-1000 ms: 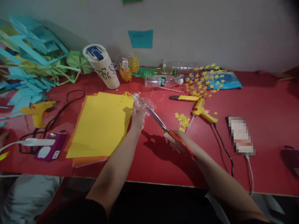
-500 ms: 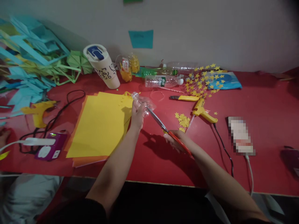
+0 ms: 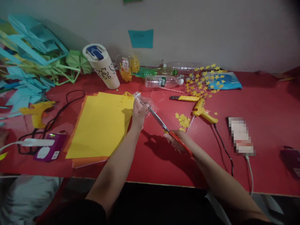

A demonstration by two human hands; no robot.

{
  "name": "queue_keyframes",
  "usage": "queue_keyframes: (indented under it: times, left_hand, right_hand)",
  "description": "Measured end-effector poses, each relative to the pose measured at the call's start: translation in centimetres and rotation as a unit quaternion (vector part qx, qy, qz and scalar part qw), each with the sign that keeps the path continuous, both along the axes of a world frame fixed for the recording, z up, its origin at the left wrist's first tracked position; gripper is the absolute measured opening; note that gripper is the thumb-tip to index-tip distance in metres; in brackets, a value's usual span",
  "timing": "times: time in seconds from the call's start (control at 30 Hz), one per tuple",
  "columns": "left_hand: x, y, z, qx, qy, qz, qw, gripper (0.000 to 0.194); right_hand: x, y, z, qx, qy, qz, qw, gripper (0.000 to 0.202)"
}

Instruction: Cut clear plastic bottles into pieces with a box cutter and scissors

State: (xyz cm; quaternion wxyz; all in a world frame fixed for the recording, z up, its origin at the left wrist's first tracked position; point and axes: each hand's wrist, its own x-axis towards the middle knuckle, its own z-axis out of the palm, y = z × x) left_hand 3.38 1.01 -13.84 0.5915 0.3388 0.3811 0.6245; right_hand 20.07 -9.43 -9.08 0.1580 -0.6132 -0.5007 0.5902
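My left hand point(image 3: 139, 114) is closed round a clear plastic bottle piece point(image 3: 148, 101), whose neck end points up and away from me. In my right hand point(image 3: 176, 140) are scissors with red handles point(image 3: 180, 143). Their blades point(image 3: 157, 117) reach to the plastic beside my left fingers; whether they bite into it is too small to tell. Right of the blades lies a small heap of yellow paper stars point(image 3: 182, 120). Left of my left hand is a stack of yellow paper sheets point(image 3: 98, 125) with orange sheets under it.
A yellow glue gun point(image 3: 203, 113), a utility knife point(image 3: 185, 98) and a phone point(image 3: 241, 136) lie to the right. Plastic bottles point(image 3: 161, 82) and a tumbler point(image 3: 105, 70) stand at the back. Another glue gun point(image 3: 37, 112) and a purple power strip point(image 3: 50, 148) are left. A co-worker's hand point(image 3: 3, 137) shows at the left edge.
The clear plastic piece has turned slightly in my left hand, its neck end shifting a little. The scissors stay almost in place, and the whole view has moved slightly.
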Motion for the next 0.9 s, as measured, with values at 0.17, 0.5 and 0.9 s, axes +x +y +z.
queue_keyframes:
  times: [0.17, 0.5, 0.9]
  left_hand:
    - [0.0, 0.2, -0.3, 0.026, 0.007, 0.008, 1.0, 0.055]
    - [0.1, 0.4, -1.2, 0.082, 0.01, -0.042, 0.996, 0.041]
    - [-0.2, 0.3, -0.8, 0.071, 0.046, -0.044, 0.995, 0.037]
  right_hand:
    - [0.3, -0.1, 0.4, 0.018, 0.023, 0.007, 1.0, 0.053]
    - [0.0, 0.0, 0.2, 0.016, 0.03, -0.01, 0.999, 0.058]
    - [0.1, -0.1, 1.7, -0.005, 0.013, -0.017, 1.0, 0.048]
